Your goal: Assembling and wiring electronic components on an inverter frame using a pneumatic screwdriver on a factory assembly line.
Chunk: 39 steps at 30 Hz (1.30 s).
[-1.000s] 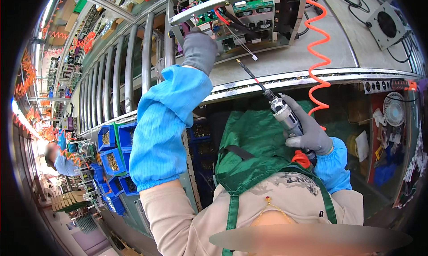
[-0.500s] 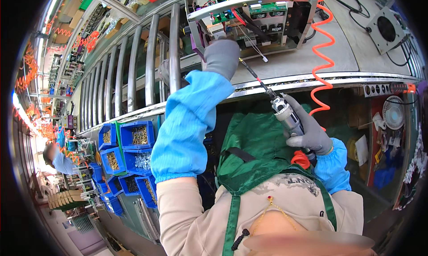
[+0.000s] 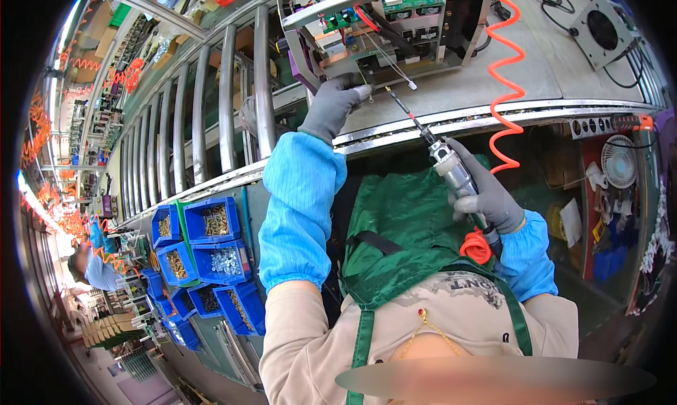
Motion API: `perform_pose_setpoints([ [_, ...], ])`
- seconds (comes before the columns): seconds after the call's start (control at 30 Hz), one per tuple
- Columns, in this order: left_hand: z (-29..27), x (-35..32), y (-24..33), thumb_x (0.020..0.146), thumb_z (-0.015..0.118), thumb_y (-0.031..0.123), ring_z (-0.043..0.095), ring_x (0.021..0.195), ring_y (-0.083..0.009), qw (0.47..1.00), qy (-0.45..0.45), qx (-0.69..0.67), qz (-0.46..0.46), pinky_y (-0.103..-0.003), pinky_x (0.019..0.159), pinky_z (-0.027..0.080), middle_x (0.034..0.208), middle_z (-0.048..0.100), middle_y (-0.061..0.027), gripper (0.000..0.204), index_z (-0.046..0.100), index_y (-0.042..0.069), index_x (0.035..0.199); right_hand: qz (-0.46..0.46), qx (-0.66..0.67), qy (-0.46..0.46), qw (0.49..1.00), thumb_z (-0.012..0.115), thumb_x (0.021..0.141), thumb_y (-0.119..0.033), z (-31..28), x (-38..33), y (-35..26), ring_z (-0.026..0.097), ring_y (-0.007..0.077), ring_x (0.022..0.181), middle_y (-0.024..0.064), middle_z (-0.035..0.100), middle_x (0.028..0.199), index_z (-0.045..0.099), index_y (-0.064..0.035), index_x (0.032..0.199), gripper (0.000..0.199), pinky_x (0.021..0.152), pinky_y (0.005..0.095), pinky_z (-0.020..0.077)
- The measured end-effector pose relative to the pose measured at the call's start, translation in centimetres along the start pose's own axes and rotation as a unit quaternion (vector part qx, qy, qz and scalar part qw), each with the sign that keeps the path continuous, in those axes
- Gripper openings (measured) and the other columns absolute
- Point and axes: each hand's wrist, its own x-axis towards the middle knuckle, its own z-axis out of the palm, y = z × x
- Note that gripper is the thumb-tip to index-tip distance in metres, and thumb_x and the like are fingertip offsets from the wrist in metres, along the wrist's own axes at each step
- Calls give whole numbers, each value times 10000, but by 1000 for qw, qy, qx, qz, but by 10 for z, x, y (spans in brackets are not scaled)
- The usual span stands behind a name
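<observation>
My right hand, in a grey glove, is wrapped round a silver and black air screwdriver. Its long bit slants up and left, and the tip ends just short of my left hand. At the lower front of an open metal-framed electronics chassis is my gloved left hand, thumb and fingers pinched together. A thin wire with a small end piece shows at those fingertips. Beside it, a pair of pale wires with a white connector hangs from the chassis, which holds green circuit boards.
Blue bins of screws and other small fasteners stand at left. Metal rollers run beside the bench. An orange coiled air hose hangs at right, near a fan on a metal plate. Another person is far left.
My left hand has drawn back from inside the chassis, down and slightly left, its fingertips now showing. The screwdriver tip has shifted slightly right; my right hand keeps its grip.
</observation>
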Motion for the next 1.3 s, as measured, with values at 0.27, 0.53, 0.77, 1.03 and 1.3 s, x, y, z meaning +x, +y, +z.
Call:
perform_pose_setpoints([
  [0.27,25,-3,-28,839,668,129,610,790,-164,956,226,37,186,-283,737,473,863,669,-88,231,659,-21,1015,17,-9,8,1000,629,615,-78,16,15,-8,569,146,642,115,494,1128,196,-137,1505,992,524,276,512],
  [0.53,39,9,-45,872,655,91,504,645,-65,936,292,-122,156,-193,574,384,811,623,-23,211,638,-17,1052,7,37,-31,999,695,688,-99,22,31,7,557,147,575,116,516,1030,160,-116,1507,979,514,293,506],
  [0.77,42,5,-44,869,660,92,523,690,-88,928,312,-142,144,-216,629,405,849,633,-40,228,635,-21,1065,18,34,-29,999,648,673,-68,27,36,12,572,151,644,140,465,1244,175,-108,1505,958,537,290,531],
  [1.03,32,-11,-32,880,643,112,482,634,-67,940,290,-126,128,-214,578,398,822,612,-18,218,623,-8,1060,0,25,-27,999,644,686,-44,29,33,8,560,145,650,131,489,1166,168,-121,1508,953,526,288,518],
  [1.3,-20,-17,-38,886,615,77,605,810,-110,983,1,-176,48,-218,725,488,969,650,-45,282,574,6,1156,-6,9,0,1000,593,656,-45,23,16,-7,565,131,657,135,490,1177,201,-140,1505,941,524,275,525],
])
